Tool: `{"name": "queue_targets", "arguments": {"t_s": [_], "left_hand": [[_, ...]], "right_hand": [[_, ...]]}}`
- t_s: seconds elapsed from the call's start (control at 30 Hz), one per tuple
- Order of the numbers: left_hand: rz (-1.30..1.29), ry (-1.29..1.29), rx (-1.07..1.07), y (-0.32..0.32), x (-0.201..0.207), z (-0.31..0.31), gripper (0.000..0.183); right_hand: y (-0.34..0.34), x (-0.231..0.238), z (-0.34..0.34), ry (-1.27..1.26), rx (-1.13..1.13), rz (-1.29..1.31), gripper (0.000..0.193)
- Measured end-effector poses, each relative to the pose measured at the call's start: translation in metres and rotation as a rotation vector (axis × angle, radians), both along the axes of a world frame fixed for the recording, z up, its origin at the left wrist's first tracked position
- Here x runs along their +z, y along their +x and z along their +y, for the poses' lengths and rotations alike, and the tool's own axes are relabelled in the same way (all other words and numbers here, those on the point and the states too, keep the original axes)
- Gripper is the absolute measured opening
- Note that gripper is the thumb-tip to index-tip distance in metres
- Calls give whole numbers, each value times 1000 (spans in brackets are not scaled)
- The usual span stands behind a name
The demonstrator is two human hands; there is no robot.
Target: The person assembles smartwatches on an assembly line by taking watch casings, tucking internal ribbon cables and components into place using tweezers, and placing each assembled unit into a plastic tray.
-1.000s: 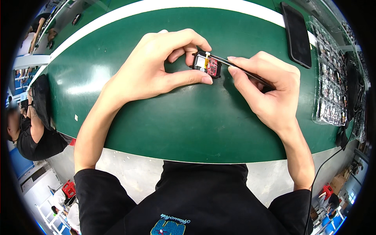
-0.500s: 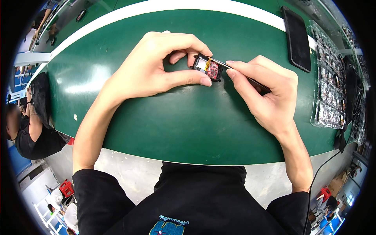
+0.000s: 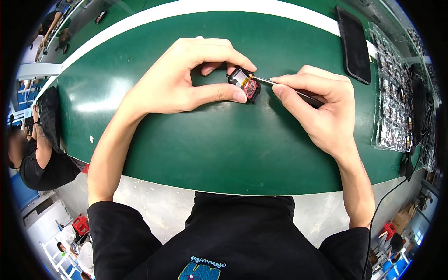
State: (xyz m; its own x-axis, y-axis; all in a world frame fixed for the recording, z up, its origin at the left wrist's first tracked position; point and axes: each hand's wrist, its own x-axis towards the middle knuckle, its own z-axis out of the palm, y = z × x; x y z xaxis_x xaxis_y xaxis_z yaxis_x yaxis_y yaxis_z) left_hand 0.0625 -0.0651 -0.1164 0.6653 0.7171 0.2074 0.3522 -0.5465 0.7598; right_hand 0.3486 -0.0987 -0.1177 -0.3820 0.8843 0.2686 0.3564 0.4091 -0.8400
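Note:
My left hand [image 3: 189, 77] is closed on a small black device housing [image 3: 252, 94], its thumb on the near edge and index finger on the far edge. The housing lies open-faced, showing a red circuit board, a pale rectangular part and yellow tape. In my right hand [image 3: 322, 102] is a pair of slim metal tweezers [image 3: 264, 80], pinched between thumb and index finger like a pen. Their tip reaches the housing's right edge beside the yellow tape; whether it grips anything there is too small to tell.
A green table [image 3: 224, 149] spans the middle. At its far right lies a black phone-like slab [image 3: 353, 45], beside clear plastic trays [image 3: 389, 98] filled with small parts. A black cable [image 3: 385, 201] runs down at right. Another person [image 3: 39, 158] sits at the left.
The housing has turned clockwise in my left fingers. The tweezers' tip has shifted slightly along its right edge, and my right hand has barely moved.

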Motion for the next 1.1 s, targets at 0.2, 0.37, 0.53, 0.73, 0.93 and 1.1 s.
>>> {"name": "queue_targets", "arguments": {"t_s": [0.2, 0.37, 0.53, 0.73, 0.93, 1.1], "left_hand": [[34, 4, 10, 3, 4, -1, 49], [25, 11, 10, 3, 0, -1, 49], [41, 9, 25, 4, 5, -3, 48], [24, 89, 4, 7, 2, -3, 45], [2, 80, 5, 5, 0, -3, 44], [16, 53, 17, 7, 2, -3, 46]], "right_hand": [[0, 1, -1, -18, -12, -5, 14], [1, 3, 0, -53, -9, 0, 13], [-1, 2, 0, -41, -18, 15, 12], [-1, 1, 1, 4, -18, 10, 11], [-1, 3, -1, -20, -28, 13, 11], [-1, 1, 0, -27, -16, 26, 10]]}}
